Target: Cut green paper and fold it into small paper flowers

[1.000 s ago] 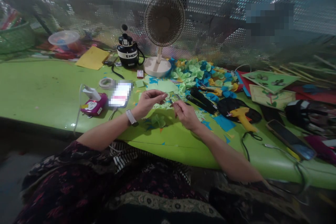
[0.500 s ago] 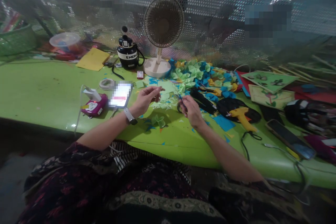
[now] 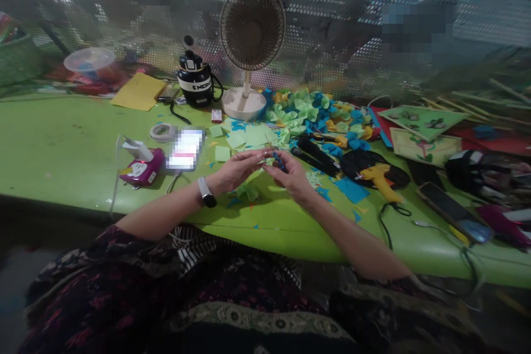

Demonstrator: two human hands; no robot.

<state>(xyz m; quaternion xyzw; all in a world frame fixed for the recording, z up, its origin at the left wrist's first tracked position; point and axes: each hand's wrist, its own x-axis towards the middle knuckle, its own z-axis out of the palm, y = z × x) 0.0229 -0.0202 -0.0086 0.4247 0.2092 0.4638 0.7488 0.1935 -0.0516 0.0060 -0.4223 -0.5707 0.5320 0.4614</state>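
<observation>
My left hand (image 3: 238, 168), with a watch on the wrist, is pinched on a small piece of light green paper over the green table (image 3: 62, 149). My right hand (image 3: 292, 174) is closed round small blue-handled scissors (image 3: 279, 161), whose blades meet the paper between the two hands. A folded green paper flower (image 3: 249, 192) lies on the table just under my hands, among green and blue paper scraps (image 3: 244, 138).
A pile of green, blue and yellow paper flowers (image 3: 319, 113) lies behind my hands, beside a small desk fan (image 3: 249, 44) and a black bottle (image 3: 194, 80). A yellow glue gun (image 3: 379, 177) and phones (image 3: 450, 210) lie right; a lit phone (image 3: 185, 149), tape roll (image 3: 163, 131) and pink gadget (image 3: 141, 168) left.
My hands came together: the left one dropped and moved right, and the right one brought the scissors up to the paper. The view shifted slightly.
</observation>
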